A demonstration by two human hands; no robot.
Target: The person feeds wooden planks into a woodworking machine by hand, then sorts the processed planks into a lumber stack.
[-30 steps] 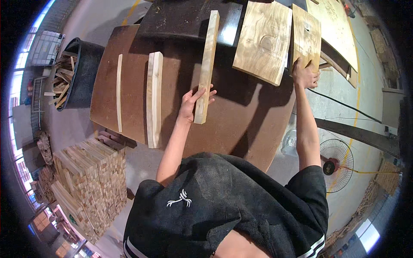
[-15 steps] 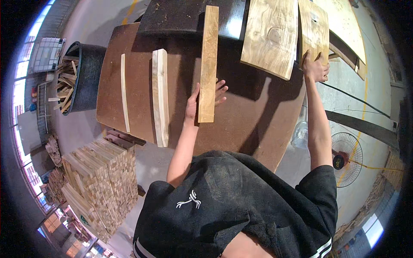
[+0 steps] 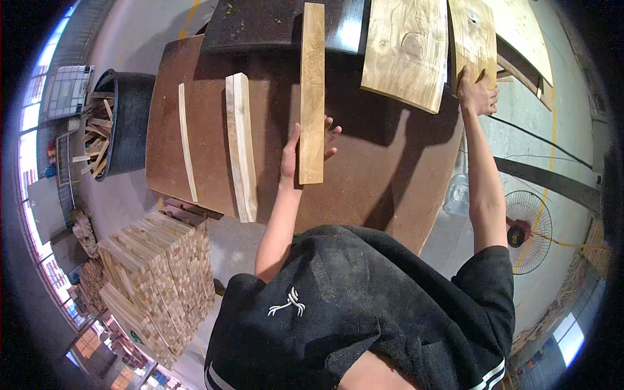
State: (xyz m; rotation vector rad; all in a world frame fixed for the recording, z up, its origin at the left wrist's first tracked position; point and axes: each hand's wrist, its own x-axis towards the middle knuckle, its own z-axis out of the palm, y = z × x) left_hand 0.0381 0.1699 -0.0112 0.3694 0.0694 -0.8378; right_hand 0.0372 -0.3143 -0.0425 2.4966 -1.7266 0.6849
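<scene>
My left hand [image 3: 291, 151] holds a long honey-coloured wooden strip [image 3: 312, 91] upright in the picture over the brown worktable [image 3: 364, 182], thumb along its left edge, fingertips showing past its right side. My right hand [image 3: 476, 94] grips the near end of a narrow pale board [image 3: 472, 39] with a knot. Beside that board is a wider grained board [image 3: 406, 52], its near end jutting over the brown surface. Left of my left hand, a thick pale batten [image 3: 240, 146] and a thin strip [image 3: 187, 140] lie apart on the table.
A dark panel [image 3: 266, 29] and a light sheet [image 3: 526, 32] are at the back. A bin of offcuts [image 3: 130, 123] stands left, a big stack of wood blocks [image 3: 153, 286] lower left. A fan [image 3: 530, 232], dark beam [image 3: 546, 179] and cables lie right.
The strip in my left hand has turned to show a broader, yellower face, with my fingers more behind it. Right of it, my right hand and its board have shifted slightly up and right.
</scene>
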